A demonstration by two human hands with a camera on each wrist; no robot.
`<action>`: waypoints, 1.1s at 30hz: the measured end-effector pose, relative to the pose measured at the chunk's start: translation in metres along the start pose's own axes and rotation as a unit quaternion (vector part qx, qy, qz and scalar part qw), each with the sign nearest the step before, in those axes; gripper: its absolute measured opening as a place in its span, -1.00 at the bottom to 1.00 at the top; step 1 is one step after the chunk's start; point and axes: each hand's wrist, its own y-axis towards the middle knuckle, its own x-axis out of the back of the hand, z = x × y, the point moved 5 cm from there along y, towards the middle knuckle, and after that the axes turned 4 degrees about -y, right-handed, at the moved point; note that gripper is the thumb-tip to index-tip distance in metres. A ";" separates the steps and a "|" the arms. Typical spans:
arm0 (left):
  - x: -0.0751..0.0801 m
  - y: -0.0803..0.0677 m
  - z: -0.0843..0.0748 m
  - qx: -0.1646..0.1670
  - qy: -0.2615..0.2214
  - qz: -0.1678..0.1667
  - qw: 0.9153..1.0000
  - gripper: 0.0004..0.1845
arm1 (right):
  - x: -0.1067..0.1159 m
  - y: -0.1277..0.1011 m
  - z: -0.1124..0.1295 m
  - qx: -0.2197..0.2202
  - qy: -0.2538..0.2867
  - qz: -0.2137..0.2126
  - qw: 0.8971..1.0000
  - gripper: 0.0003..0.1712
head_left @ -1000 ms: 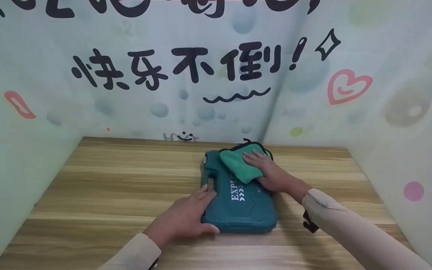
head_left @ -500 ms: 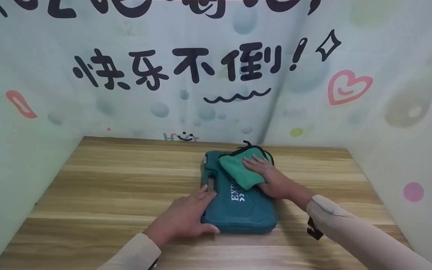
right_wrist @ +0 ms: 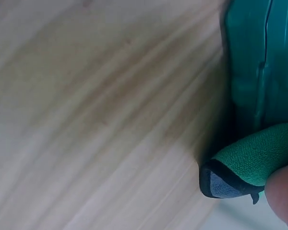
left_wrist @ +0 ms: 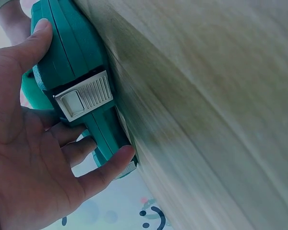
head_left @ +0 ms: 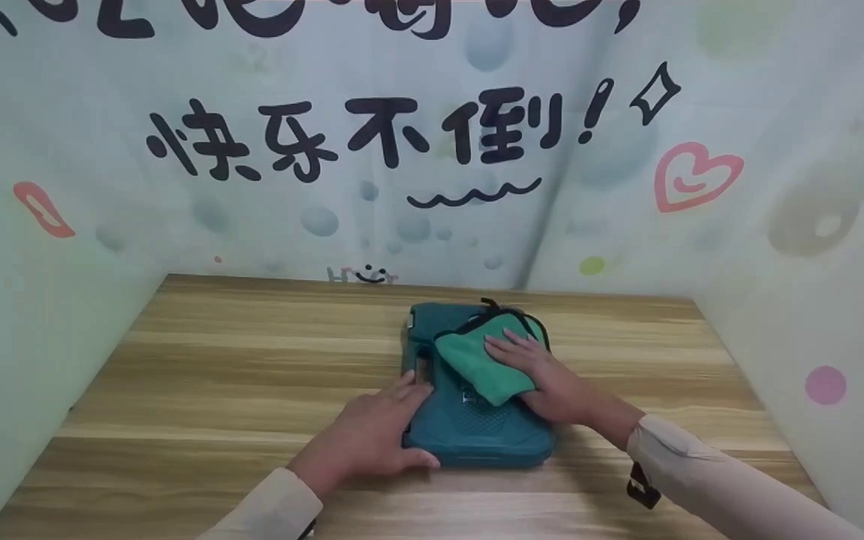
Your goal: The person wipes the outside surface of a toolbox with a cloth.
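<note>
A teal plastic tool case [head_left: 477, 442] with a printed lid lies flat on the table, its handle side to the left. My left hand [head_left: 372, 435] holds its near left corner, thumb at the front edge. In the left wrist view, fingers reach in at the handle [left_wrist: 103, 132], beside a silver latch [left_wrist: 84, 96]. My right hand [head_left: 548, 382] lies with extended fingers on a green cloth [head_left: 469, 360] with black edging, pressing it on the lid. That cloth covers most of the lettering. In the right wrist view, a cloth corner [right_wrist: 225, 184] with a grey-blue underside hangs past the case's side.
The wood-grain table [head_left: 252, 360] extends on both sides of the case. Behind it hangs a pale printed backdrop [head_left: 252, 225] with black characters, and similar pale walls stand at left and right.
My right hand has slid the cloth toward me down the lid, uncovering the lid's far end and hiding more lettering. The left hand and the case stay in place.
</note>
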 end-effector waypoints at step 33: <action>0.000 0.000 0.003 0.003 -0.018 -0.007 1.000 0.13 | -0.023 -0.024 0.070 0.035 -0.058 0.041 0.997 -0.24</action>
